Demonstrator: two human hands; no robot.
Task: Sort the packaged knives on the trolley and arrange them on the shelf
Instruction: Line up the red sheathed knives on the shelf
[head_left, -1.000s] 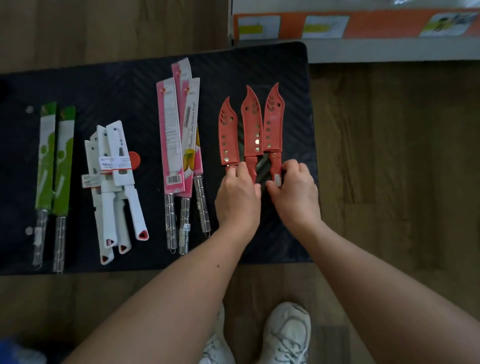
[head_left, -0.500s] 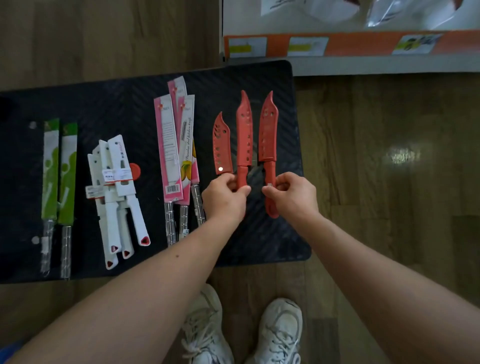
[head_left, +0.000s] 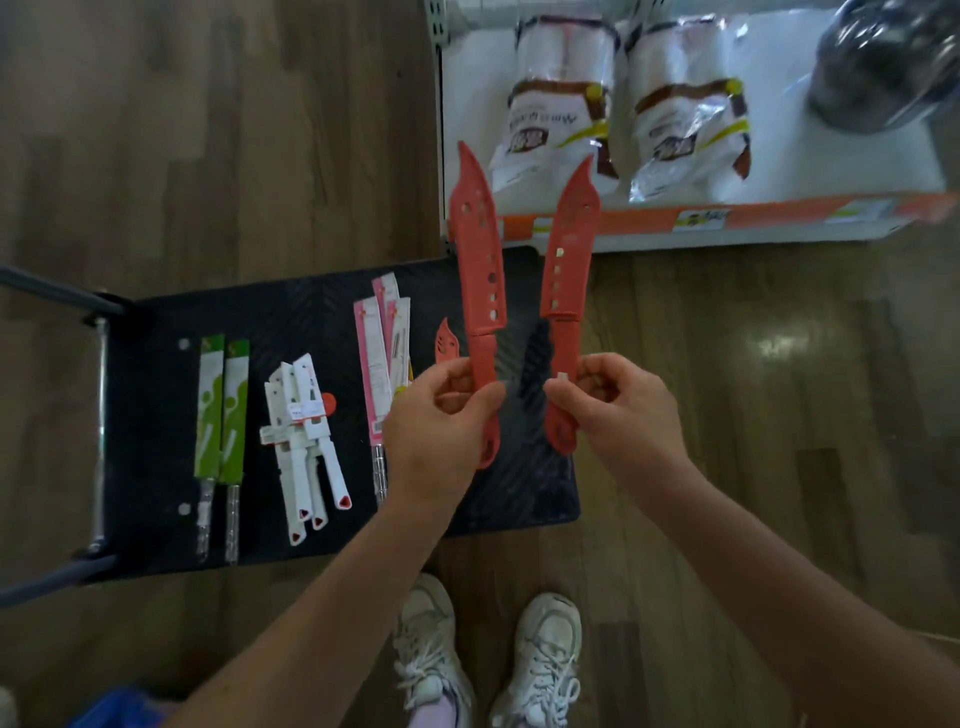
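Observation:
My left hand (head_left: 441, 415) grips the handle of a red sheathed knife (head_left: 477, 244), lifted above the trolley with its tip pointing away. My right hand (head_left: 618, 410) pinches the handle of a second red sheathed knife (head_left: 569, 244), held parallel to the first. A smaller third red knife (head_left: 445, 344) lies on the black trolley deck (head_left: 156, 384), partly hidden behind my left hand. Also on the deck lie two green-packaged knives (head_left: 221, 410), three white knives (head_left: 306, 441) and pink-carded knives (head_left: 382, 358).
A white shelf (head_left: 779, 171) with an orange price strip stands beyond the trolley's right end, carrying two wrapped white packs (head_left: 561, 98) and a dark wrapped item (head_left: 883, 67). The trolley's grey handle (head_left: 47, 291) is at the left. Wooden floor and my shoes (head_left: 431, 654) lie below.
Both hands have lifted the two longer red knives off the trolley deck and raised them toward the shelf. The view has tilted up, revealing the shelf's contents.

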